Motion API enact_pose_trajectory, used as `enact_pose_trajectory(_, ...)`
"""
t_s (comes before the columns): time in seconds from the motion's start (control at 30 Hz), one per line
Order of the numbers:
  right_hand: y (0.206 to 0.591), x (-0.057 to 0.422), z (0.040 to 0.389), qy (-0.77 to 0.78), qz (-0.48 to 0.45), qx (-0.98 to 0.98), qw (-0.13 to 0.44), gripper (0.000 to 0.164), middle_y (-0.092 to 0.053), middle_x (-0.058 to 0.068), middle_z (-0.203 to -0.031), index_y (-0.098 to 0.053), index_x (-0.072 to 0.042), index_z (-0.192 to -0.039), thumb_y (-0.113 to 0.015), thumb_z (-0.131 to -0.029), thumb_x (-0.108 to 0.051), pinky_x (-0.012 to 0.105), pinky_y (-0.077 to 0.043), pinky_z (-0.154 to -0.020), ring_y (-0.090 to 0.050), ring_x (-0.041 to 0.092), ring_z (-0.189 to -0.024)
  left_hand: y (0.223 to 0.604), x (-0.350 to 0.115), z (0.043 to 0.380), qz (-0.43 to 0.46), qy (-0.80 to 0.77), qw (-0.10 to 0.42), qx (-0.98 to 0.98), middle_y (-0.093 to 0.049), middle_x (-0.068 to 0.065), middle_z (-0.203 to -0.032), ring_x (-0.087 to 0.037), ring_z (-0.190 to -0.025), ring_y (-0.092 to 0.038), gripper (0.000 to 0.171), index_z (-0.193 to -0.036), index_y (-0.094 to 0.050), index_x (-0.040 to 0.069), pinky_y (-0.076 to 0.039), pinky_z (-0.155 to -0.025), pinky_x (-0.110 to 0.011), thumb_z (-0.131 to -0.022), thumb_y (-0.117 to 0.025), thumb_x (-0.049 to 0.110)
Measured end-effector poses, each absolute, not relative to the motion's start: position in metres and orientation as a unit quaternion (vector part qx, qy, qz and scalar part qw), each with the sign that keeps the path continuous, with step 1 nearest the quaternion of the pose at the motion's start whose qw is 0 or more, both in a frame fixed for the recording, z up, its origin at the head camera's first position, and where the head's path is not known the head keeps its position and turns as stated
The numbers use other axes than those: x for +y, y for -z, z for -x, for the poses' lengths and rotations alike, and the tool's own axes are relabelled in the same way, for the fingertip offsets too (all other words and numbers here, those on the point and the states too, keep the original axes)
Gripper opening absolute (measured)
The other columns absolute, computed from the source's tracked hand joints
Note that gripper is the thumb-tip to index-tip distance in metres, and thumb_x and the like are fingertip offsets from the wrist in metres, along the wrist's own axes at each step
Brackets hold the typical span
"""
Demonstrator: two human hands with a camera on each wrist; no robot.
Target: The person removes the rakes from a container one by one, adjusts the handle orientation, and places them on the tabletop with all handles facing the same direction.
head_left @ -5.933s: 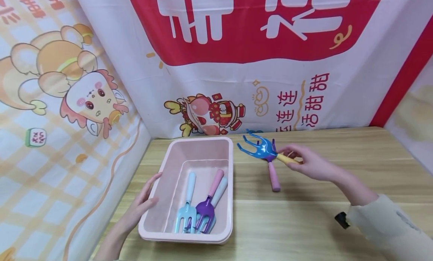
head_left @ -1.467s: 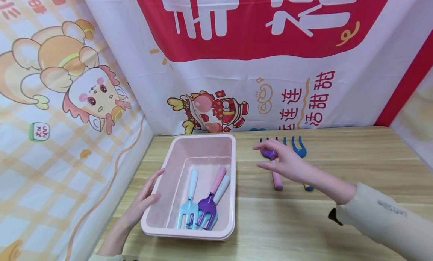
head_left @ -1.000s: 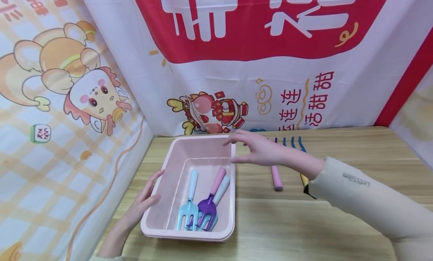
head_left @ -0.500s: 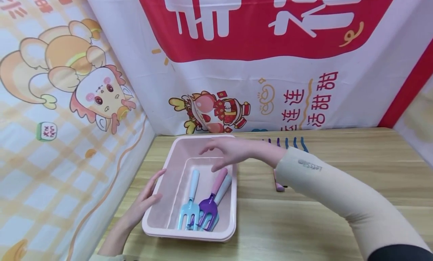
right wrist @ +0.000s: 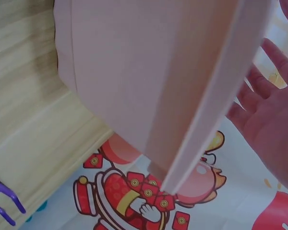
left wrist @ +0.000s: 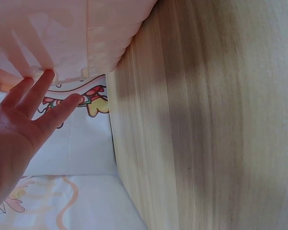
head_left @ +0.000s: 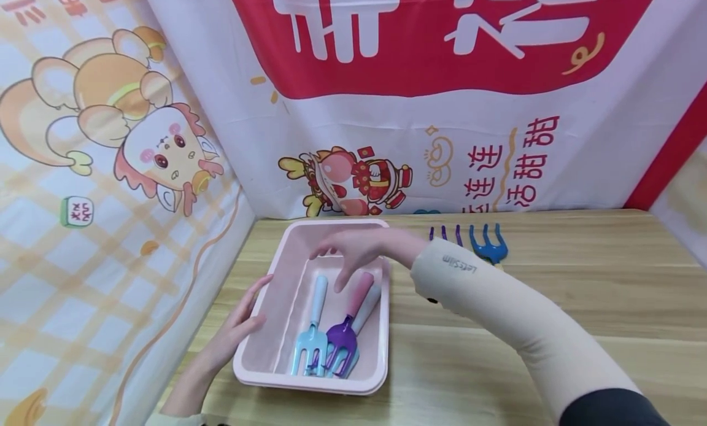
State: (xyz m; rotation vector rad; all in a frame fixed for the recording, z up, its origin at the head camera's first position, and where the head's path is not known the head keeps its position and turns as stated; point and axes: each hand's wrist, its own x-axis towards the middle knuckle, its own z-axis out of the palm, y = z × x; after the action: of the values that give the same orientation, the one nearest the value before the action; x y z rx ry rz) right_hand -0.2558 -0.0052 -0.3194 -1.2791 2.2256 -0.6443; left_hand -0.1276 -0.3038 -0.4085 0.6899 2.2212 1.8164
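Note:
My left hand [head_left: 234, 328] rests its fingers against the left side of a pale pink plastic bin [head_left: 309, 384]. In the left wrist view its extended fingers [left wrist: 38, 91] meet the bin's wall. Over the bin's far right part hovers my right hand [head_left: 356, 248], fingers loosely bent and holding nothing. Below it in the bin lie a light blue hand fork [head_left: 312, 340] and a purple hand fork with a pink handle [head_left: 342, 335]. Under the purple one is another light blue tool [head_left: 369, 306], its head mostly covered.
On the wooden table [head_left: 458, 377] right of the bin lie a blue hand fork [head_left: 490, 249] and a purple hand fork [head_left: 458, 233], both partly hidden by my right sleeve [head_left: 497, 309]. Printed cloth [head_left: 585, 156] hangs along the back and left sides.
My right hand has set the blue hand fork down right of the purple one, then moved left, empty, from above the table to over the bin. The left hand stays at the bin.

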Motion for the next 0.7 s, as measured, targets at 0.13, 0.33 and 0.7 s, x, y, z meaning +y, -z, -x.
enact_pose_trajectory(0.13, 0.330, -0.012, 0.255, 0.225, 0.462, 0.815, 0.267, 0.070, -0.054, -0.004, -0.134, -0.053, -0.023, -0.139, -0.084, -0.077, -0.026, 0.034, -0.041, -0.102, -0.047, 0.015, -0.123, 0.409, -0.304, 0.129, -0.231, -0.620, 0.098, 0.744, -0.031, -0.040, -0.134, -0.027, -0.112, -0.056, 0.064, -0.155, -0.015, 0.010, -0.055, -0.080, -0.047, -0.097, -0.041, -0.001)
enact_pose_trajectory(0.33, 0.348, -0.020, 0.253, 0.211, 0.451, 0.805, 0.323, 0.065, -0.052, -0.006, -0.133, -0.055, -0.030, -0.135, -0.084, -0.077, -0.022, 0.035, -0.043, -0.099, -0.046, 0.015, -0.122, 0.409, -0.305, 0.130, -0.231, -0.621, 0.100, 0.742, -0.029, -0.041, -0.135, -0.029, -0.112, -0.056, 0.064, -0.155, -0.015, 0.010, -0.055, -0.078, -0.049, -0.097, -0.041, -0.001)
enact_pose_trajectory(0.7, 0.375, -0.025, 0.253, 0.127, 0.427, 0.823, 0.352, 0.052, -0.056, 0.000, -0.130, -0.062, -0.026, -0.130, -0.079, -0.082, -0.016, 0.034, -0.047, -0.093, -0.052, 0.014, -0.108, 0.410, -0.305, 0.130, -0.232, -0.619, 0.099, 0.744, -0.029, -0.041, -0.135, -0.027, -0.113, -0.054, 0.065, -0.155, -0.015, 0.010, -0.055, -0.080, -0.047, -0.097, -0.042, -0.001)
